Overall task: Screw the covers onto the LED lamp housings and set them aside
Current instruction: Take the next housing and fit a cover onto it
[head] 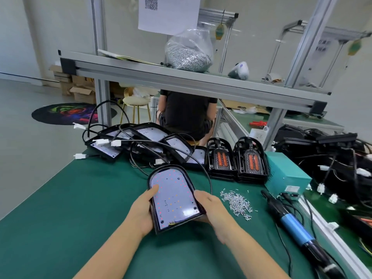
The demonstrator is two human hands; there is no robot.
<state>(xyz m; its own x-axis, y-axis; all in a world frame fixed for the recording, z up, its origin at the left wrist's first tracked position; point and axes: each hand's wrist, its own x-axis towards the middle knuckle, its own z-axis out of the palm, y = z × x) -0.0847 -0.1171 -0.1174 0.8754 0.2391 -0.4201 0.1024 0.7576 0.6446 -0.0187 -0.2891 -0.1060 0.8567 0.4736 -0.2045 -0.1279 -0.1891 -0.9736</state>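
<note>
Both hands hold one LED lamp housing (174, 198) above green table (60, 208), LED board facing up. Left hand (144, 208) grips left edge, thumb on board; right hand (211, 206) grips right edge. No cover on it yet, so step seems to be: position housing. Next probably needs cover from stack of covers (237, 158), then loose screws (238, 203) and electric screwdriver (289, 220), both lying at right.

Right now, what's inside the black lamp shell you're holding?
Inside the lamp housing sits a white LED board dotted with tiny red and orange lights, plus a few dark screws. Both hands grip its edges. Whatever lies beneath the board is hidden.
</note>
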